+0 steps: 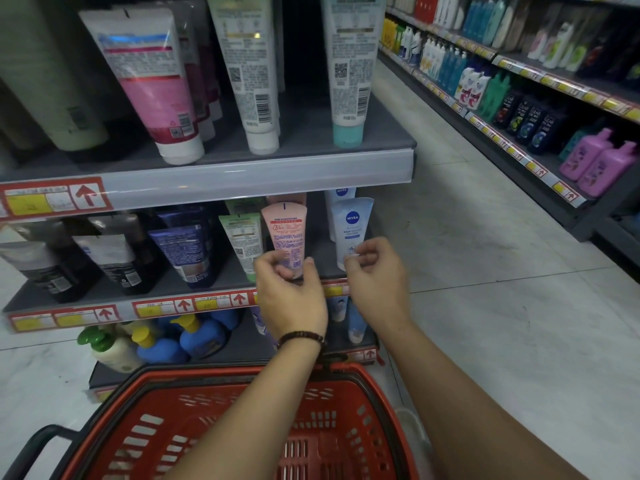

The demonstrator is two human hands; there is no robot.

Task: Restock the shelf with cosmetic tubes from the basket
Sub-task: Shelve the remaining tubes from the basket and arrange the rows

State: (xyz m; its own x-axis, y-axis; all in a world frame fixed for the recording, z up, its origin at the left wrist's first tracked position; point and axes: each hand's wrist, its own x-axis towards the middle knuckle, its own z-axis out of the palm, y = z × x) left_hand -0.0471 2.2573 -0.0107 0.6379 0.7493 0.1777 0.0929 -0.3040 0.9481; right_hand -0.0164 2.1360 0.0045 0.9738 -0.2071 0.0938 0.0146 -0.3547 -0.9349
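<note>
A pink cosmetic tube [285, 233] stands cap-down on the middle shelf [114, 289], and my left hand [291, 296] pinches its lower end between thumb and fingers. Just to the right, my right hand [375, 271] pinches the bottom of a white and blue Nivea tube [351, 226] that stands on the same shelf. A red shopping basket [388, 393] sits below my forearms; the part of its floor that I can see holds no tubes.
Green, dark blue and black tubes [187, 251] fill the middle shelf to the left. Large tubes [249, 81] stand on the upper shelf. Pump bottles [162, 341] sit on the bottom shelf. An aisle of pale floor tiles [485, 271] runs right, with another stocked shelf [536, 109] beyond.
</note>
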